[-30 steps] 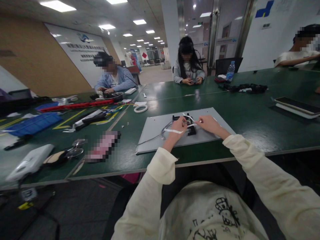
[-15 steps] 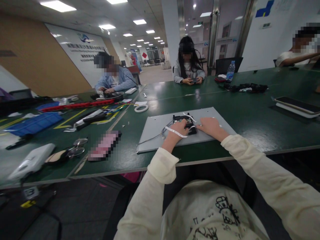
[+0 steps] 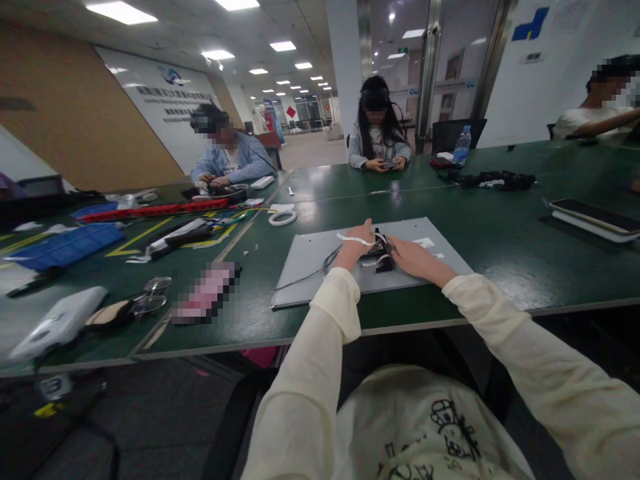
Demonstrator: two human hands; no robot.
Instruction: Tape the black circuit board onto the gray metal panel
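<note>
On a light grey panel (image 3: 305, 267) in front of me lies a small black device (image 3: 385, 263), with a thin grey cable (image 3: 305, 278) running from its left side. My left hand (image 3: 354, 244) is closed around the device's left side, one finger pointing away from me. From the right, my right hand (image 3: 413, 257) grips the other side, its fingertips partly hidden. A white strip (image 3: 350, 239) crosses by my left hand, and another white strip (image 3: 371, 263) curls in front of the device. My hands cover much of the device.
A roll of white tape (image 3: 283, 218) lies behind the panel, with a pink phone (image 3: 207, 290) to the left. Glasses (image 3: 150, 305), a white device (image 3: 60, 320) and a blue tray (image 3: 65, 247) lie farther left. Several other people sit around the green table (image 3: 500, 220).
My left hand has moved up and away from me along the device. My right hand has shifted left onto the device, uncovering white pieces on the panel. The device appears turned.
</note>
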